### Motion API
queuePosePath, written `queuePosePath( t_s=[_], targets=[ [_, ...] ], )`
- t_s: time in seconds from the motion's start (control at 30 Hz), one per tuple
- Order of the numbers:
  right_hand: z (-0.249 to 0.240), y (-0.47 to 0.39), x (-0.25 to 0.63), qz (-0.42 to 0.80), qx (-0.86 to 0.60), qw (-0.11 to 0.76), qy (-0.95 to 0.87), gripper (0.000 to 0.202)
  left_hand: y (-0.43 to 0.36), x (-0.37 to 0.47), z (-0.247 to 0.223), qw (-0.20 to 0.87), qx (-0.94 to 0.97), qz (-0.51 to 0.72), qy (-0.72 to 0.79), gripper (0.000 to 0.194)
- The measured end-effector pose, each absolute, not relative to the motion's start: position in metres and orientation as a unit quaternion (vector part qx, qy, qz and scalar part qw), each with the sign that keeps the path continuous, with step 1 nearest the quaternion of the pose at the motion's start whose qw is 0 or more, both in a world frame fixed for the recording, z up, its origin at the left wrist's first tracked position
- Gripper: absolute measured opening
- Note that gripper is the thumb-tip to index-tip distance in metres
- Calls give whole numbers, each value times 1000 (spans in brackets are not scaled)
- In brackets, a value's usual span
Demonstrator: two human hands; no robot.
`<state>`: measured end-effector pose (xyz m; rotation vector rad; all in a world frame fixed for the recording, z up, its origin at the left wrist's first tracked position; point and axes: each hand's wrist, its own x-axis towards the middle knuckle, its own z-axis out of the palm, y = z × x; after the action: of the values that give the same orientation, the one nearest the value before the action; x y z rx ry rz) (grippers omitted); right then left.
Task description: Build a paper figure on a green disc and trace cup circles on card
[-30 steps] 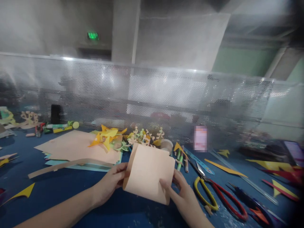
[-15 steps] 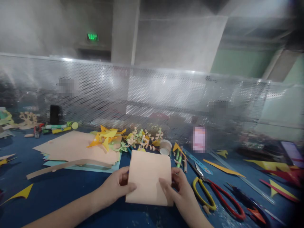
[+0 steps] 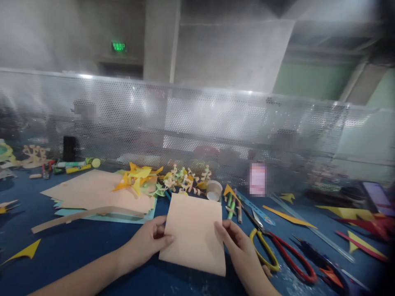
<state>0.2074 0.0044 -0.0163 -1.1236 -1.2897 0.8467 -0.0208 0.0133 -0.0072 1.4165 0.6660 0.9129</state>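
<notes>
A pale peach sheet of paper (image 3: 194, 234), roughly square, is held up over the blue table in the middle of the view. My left hand (image 3: 156, 237) pinches its left edge, thumb on the front face and fingers behind. On the opposite edge, my right hand (image 3: 236, 242) grips the paper with the thumb on the front. Just behind the sheet's top edge stands a roll of tape (image 3: 214, 190). Scissors with yellow and red handles (image 3: 292, 257) lie to the right of my right hand.
A stack of peach and blue paper (image 3: 92, 190) lies on the left, with yellow and orange scraps (image 3: 137, 176) on it. Curled paper pieces (image 3: 185, 179) sit behind the sheet. Pens (image 3: 231, 206), a blue ruler (image 3: 257, 210) and a utility knife (image 3: 327, 263) are on the right. A perforated screen (image 3: 123, 111) runs behind.
The lower right corner of the peach sheet has dropped and moved slightly outward. My right hand's thumb has shifted from the front face toward the right edge.
</notes>
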Motion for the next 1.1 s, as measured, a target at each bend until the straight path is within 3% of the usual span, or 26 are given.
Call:
queuePosePath(
  t_s=[1.1],
  targets=[
    [-14, 4, 213, 341, -450, 616, -550, 32, 11, -21, -5, 627, 603, 399, 289, 41]
  ],
)
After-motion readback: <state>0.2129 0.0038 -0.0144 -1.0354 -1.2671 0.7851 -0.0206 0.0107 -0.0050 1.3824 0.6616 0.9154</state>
